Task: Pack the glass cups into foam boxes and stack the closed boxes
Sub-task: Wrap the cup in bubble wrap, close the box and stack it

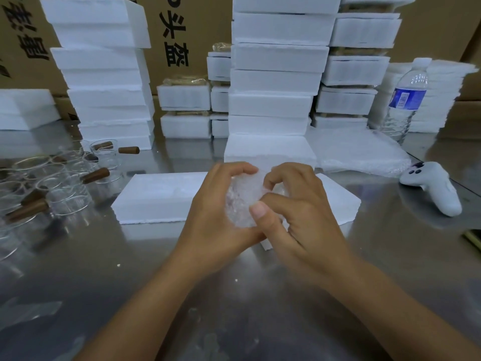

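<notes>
Steel table runs under everything, with cartons at the back and foam stacks beyond my hands. Both hands are busy with 1 wrapped cup, held over the foam box that lies flat behind and beneath them. My left hand curls round the bundle from the side and below. My right hand has thumb and fingers bent onto the bubble wrap from the other side, seemingly tucking it in. Neither hand is free. Bare cups with wooden handles crowd the table well left of my left hand. Wrap sheets lie beyond my right hand, and a controller sits further right. I judge the bundle light but fragile: thin glass under a soft, slippery skin that can shift or unroll. I would hold it round the body with a broad, gentle grasp, pinning the loose edge of wrap. I would not squeeze the rim or lever on the handle, which I cannot see here.
</notes>
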`<move>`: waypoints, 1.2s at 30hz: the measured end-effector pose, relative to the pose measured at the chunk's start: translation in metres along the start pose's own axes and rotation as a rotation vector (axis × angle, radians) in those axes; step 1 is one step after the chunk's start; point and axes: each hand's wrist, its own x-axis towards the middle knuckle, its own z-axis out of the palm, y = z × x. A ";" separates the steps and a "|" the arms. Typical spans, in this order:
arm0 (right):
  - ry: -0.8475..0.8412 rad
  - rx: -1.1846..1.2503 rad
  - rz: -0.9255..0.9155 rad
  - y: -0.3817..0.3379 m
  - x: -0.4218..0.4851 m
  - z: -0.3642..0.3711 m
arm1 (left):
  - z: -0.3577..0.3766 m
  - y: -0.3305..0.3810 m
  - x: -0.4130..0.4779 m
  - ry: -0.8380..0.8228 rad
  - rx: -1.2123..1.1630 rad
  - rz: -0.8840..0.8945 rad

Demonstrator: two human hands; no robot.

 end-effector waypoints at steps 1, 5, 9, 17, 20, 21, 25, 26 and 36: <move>-0.018 0.011 0.010 0.001 0.000 0.000 | 0.001 0.000 0.000 -0.004 0.037 0.045; 0.139 0.027 -0.041 0.004 0.000 -0.001 | 0.001 -0.001 0.001 -0.003 0.053 0.065; 0.335 0.030 -0.056 0.007 0.001 -0.004 | -0.001 -0.003 -0.001 0.002 0.091 0.017; 0.256 0.262 0.397 0.020 0.008 -0.015 | -0.003 -0.005 0.003 0.101 -0.155 -0.160; 0.143 0.476 0.492 0.022 0.012 -0.015 | -0.004 -0.005 0.003 0.076 -0.178 -0.178; 0.106 0.536 0.507 0.023 0.013 -0.015 | -0.003 -0.005 0.003 0.056 -0.168 -0.182; 0.035 0.725 0.600 0.027 0.016 -0.015 | -0.002 -0.004 0.002 -0.032 -0.163 -0.187; 0.030 0.770 0.627 0.029 0.016 -0.016 | -0.003 -0.004 0.002 -0.042 -0.153 -0.184; 0.386 0.985 0.869 0.042 0.026 -0.032 | 0.003 -0.010 0.002 -0.166 -0.135 -0.249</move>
